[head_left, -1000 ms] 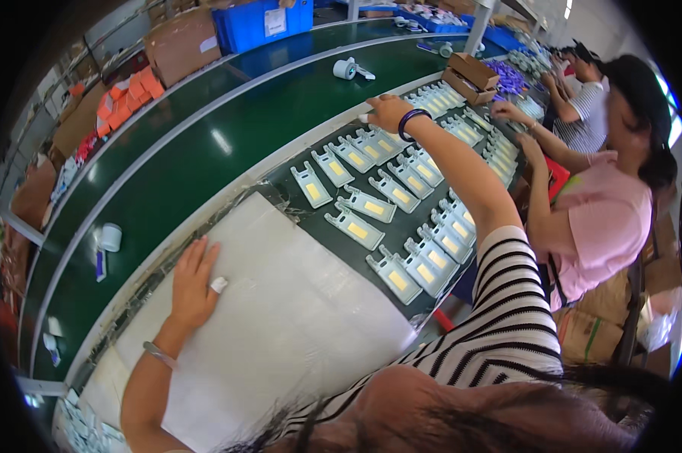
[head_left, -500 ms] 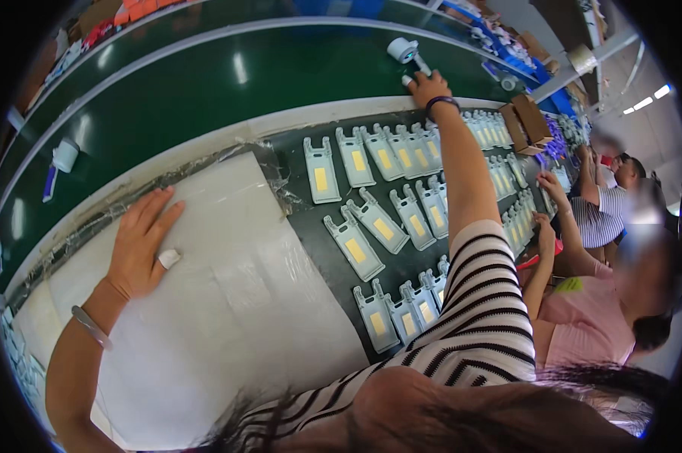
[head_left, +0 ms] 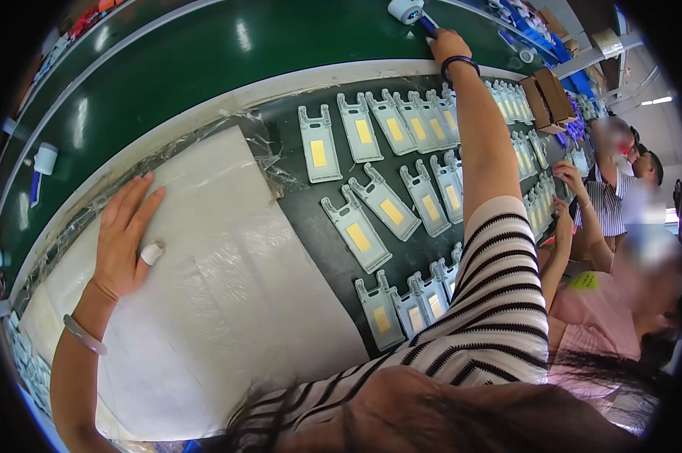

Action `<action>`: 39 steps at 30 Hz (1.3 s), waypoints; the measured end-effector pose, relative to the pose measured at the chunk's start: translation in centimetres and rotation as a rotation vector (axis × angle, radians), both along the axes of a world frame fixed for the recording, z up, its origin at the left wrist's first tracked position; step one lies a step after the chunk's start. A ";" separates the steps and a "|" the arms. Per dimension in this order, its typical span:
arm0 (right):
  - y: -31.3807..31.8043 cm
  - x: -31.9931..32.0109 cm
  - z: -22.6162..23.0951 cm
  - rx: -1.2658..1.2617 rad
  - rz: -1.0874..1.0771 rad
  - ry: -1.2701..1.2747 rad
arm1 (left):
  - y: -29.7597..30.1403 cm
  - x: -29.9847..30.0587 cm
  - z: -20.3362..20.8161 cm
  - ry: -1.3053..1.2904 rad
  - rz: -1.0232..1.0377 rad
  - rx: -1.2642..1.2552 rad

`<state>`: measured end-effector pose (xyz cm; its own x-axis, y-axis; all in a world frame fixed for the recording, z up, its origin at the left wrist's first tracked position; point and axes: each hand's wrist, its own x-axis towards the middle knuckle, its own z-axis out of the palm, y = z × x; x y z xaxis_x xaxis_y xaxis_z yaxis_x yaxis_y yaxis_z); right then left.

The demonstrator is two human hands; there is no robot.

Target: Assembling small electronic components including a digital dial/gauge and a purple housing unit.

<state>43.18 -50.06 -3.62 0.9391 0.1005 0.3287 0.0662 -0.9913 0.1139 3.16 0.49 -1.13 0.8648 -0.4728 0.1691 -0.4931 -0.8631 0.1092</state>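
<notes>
In the head view, since the earlier frames, the right grip (head_left: 451, 47) is shifting away from above the panels and is arriving at the handle of a white round-headed device (head_left: 407, 10). The device is lying on the green belt (head_left: 205, 68), at the upper edge of the view, with its blue handle pointing toward the person. The right fingertips are meeting the handle's end; whether they are closing around it cannot be told, since the back of the grip is hiding them.

The left grip (head_left: 122, 245) is staying released: its palm is facing down and its fingers are extending over the white sheet (head_left: 228, 302). A white wrap (head_left: 151, 252) is covering the thumb tip.

To the right of the sheet, pale blue-grey panels (head_left: 319, 155) with yellow rectangles are lying in rows on the dark desk (head_left: 305, 204), under and beside the right forearm. A second white-headed device (head_left: 45, 160) is lying on the belt at far left. An open cardboard box (head_left: 546, 102) is standing beyond the panels. At right, a co-worker's hand (head_left: 570, 177) is hovering near the far panels.
</notes>
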 end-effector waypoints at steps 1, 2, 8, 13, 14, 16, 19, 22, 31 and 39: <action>-0.3 0.0 0.2 -0.002 -0.001 -0.004 | 0.1 0.0 0.0 -0.005 0.000 0.004; -1.0 -0.2 0.4 0.003 0.011 -0.036 | 0.0 0.1 0.0 -0.008 -0.002 -0.004; 1.1 -1.6 2.7 0.035 0.081 -0.093 | 0.2 0.0 0.4 -0.008 -0.016 -0.038; 1.9 -2.2 4.7 0.090 0.072 -0.079 | 0.4 0.1 0.1 -0.033 -0.039 -0.076; 2.2 -2.5 5.4 0.196 0.051 0.033 | 0.4 0.1 0.0 -0.036 -0.041 -0.075; 2.8 -3.4 6.6 0.304 0.026 0.140 | 0.4 0.0 0.0 -0.037 -0.030 -0.087; 4.5 -5.1 7.6 0.568 0.001 0.230 | 0.6 -0.2 -0.3 -0.056 -0.039 -0.101; 5.9 -7.2 8.4 0.894 0.079 0.319 | 0.7 -0.1 -0.5 -0.065 -0.053 -0.124; 15.1 -16.6 9.8 1.133 0.306 0.444 | 1.4 -0.8 -0.9 -0.089 -0.060 -0.235; 22.8 -33.1 8.6 1.525 0.382 0.553 | 1.5 -1.6 -1.8 -0.160 -0.060 -0.518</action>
<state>10.07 -27.25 4.98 0.9664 0.2568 -0.0069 0.0147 -0.0823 -0.9965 1.54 2.00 -2.95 0.7831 -0.3406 0.5203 -0.5855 -0.6858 0.4323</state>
